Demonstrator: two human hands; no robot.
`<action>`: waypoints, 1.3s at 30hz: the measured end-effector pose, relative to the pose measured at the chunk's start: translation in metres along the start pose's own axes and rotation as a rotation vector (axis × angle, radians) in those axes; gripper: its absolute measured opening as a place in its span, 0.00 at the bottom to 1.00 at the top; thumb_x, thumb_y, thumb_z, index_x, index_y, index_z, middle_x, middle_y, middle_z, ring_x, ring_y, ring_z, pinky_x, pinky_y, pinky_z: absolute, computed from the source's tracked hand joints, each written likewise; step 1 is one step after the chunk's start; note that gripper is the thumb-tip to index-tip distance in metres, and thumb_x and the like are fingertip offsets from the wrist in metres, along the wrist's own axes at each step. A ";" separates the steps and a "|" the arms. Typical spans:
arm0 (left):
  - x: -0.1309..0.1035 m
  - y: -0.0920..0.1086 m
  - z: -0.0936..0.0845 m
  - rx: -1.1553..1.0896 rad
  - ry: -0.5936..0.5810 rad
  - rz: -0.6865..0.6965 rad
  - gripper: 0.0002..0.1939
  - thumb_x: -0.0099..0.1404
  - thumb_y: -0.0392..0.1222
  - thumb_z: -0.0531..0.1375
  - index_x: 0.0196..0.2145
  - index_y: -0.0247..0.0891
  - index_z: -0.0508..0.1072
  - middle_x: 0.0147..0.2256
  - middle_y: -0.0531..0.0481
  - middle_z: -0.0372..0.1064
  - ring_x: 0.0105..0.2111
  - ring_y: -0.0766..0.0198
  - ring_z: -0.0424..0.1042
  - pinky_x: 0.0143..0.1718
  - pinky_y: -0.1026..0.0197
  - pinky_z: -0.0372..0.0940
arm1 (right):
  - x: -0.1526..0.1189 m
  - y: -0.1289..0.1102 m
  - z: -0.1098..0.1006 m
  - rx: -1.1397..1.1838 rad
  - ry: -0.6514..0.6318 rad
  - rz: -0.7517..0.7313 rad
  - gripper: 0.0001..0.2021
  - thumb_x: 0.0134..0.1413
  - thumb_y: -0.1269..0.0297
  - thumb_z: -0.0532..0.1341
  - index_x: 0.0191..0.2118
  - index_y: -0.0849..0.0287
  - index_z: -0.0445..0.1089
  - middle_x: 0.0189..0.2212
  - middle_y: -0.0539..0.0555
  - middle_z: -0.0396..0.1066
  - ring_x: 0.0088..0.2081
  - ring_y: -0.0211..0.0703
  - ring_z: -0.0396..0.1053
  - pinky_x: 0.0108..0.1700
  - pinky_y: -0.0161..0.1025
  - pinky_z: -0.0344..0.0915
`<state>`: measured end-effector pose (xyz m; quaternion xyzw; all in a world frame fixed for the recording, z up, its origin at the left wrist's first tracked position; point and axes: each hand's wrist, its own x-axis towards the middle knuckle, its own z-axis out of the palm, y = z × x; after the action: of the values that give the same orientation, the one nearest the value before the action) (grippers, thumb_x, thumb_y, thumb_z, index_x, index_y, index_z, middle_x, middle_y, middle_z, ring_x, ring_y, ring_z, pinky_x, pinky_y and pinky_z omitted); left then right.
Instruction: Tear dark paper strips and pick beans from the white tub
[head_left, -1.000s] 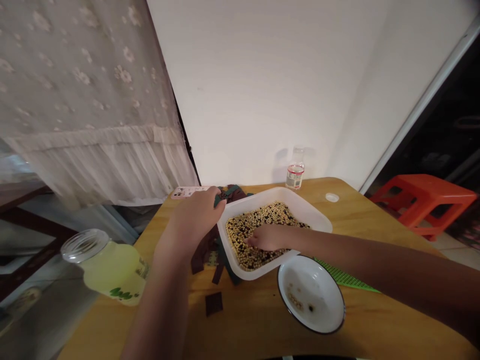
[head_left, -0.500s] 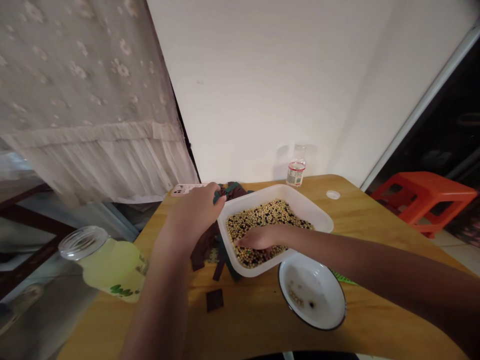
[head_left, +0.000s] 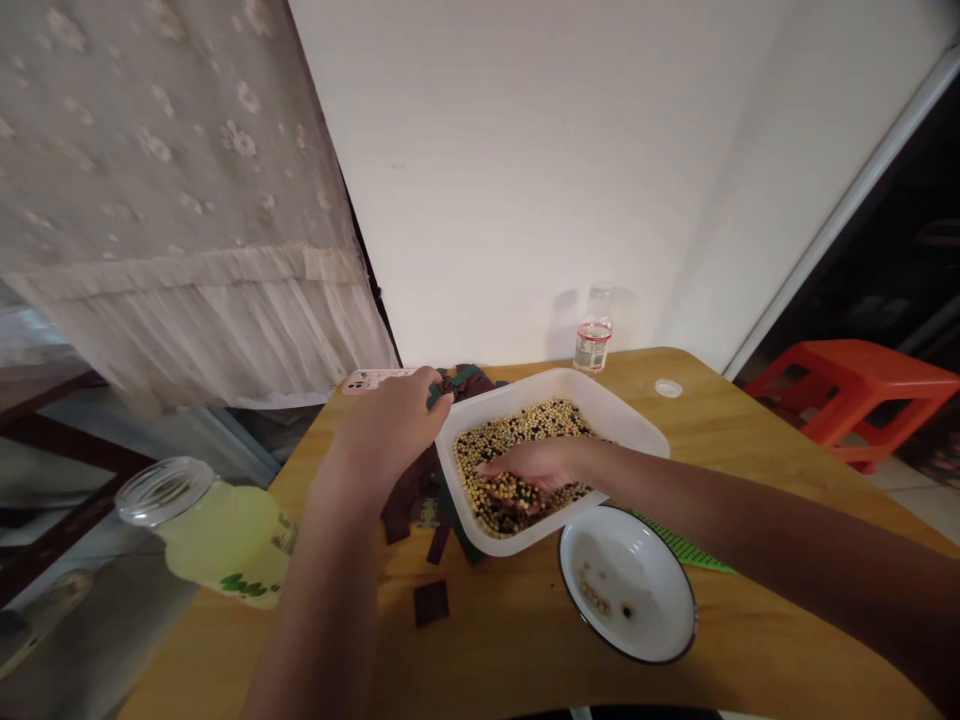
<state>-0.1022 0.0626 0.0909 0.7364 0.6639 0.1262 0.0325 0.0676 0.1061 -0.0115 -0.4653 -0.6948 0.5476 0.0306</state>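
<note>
A white plastic container (head_left: 626,408) holds a layer of mixed pale-yellow and black beans (head_left: 551,415). My left hand (head_left: 394,420) grips the container at its left corner, thumb by the rim; its other fingers are mostly hidden. Inside, my right hand (head_left: 544,462) is sunk into the beans with curled fingers, and a loose handful lies against them. The fingertips are partly buried. Close to the container's near side sits a white enamel bowl (head_left: 652,600) with a dark rim, holding several pale beans and a dark one.
Dark red and green strips (head_left: 405,505) lie under and beside the container, near a phone (head_left: 367,380). A jar of yellow-green liquid (head_left: 217,540) stands left. A glass bottle (head_left: 592,345), white cap (head_left: 668,388), green mesh (head_left: 686,548) and orange stool (head_left: 851,385) are also around.
My right hand has turned and lifted slightly, moving a little to the right, with beans now showing against its fingers. The left hand stays at the container's corner.
</note>
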 end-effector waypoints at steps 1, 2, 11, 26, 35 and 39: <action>0.000 0.000 0.000 0.000 0.001 0.001 0.19 0.64 0.48 0.49 0.49 0.42 0.67 0.44 0.44 0.73 0.40 0.56 0.73 0.39 0.57 0.65 | -0.001 0.000 -0.002 0.069 -0.044 0.010 0.19 0.55 0.47 0.57 0.30 0.61 0.68 0.25 0.53 0.69 0.25 0.39 0.66 0.25 0.38 0.65; 0.000 0.000 0.000 0.001 0.001 -0.001 0.19 0.64 0.48 0.49 0.49 0.42 0.67 0.44 0.44 0.73 0.40 0.56 0.73 0.39 0.57 0.65 | -0.002 0.000 -0.005 0.147 -0.092 0.023 0.20 0.54 0.45 0.56 0.26 0.60 0.66 0.21 0.51 0.66 0.22 0.37 0.63 0.22 0.36 0.62; -0.001 0.006 -0.002 0.005 -0.025 -0.028 0.19 0.64 0.48 0.49 0.49 0.41 0.67 0.47 0.44 0.72 0.42 0.56 0.72 0.41 0.58 0.65 | -0.003 0.016 -0.039 0.646 -0.189 0.003 0.19 0.57 0.52 0.54 0.21 0.59 0.56 0.13 0.40 0.46 0.15 0.27 0.40 0.17 0.27 0.38; 0.014 0.010 0.020 0.143 -0.105 -0.008 0.19 0.64 0.47 0.49 0.49 0.37 0.67 0.45 0.39 0.72 0.45 0.49 0.71 0.43 0.51 0.64 | -0.011 0.034 -0.064 0.949 0.104 -0.258 0.21 0.56 0.52 0.54 0.19 0.56 0.47 0.12 0.39 0.40 0.13 0.28 0.33 0.12 0.25 0.35; 0.044 0.000 0.065 0.162 -0.091 0.011 0.18 0.65 0.42 0.49 0.49 0.34 0.66 0.49 0.35 0.68 0.52 0.50 0.65 0.48 0.52 0.62 | -0.013 0.039 -0.070 0.932 0.343 -0.433 0.23 0.51 0.50 0.59 0.18 0.56 0.49 0.11 0.38 0.41 0.13 0.26 0.35 0.13 0.25 0.35; 0.063 -0.015 0.091 0.113 -0.042 -0.017 0.19 0.68 0.44 0.48 0.51 0.32 0.64 0.53 0.35 0.63 0.55 0.51 0.61 0.52 0.48 0.58 | -0.010 0.040 -0.071 0.899 0.433 -0.459 0.24 0.49 0.48 0.61 0.18 0.56 0.49 0.10 0.38 0.42 0.12 0.26 0.37 0.13 0.26 0.35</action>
<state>-0.0901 0.1368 0.0088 0.7338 0.6755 0.0728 0.0060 0.1368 0.1498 -0.0097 -0.3449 -0.4540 0.6614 0.4874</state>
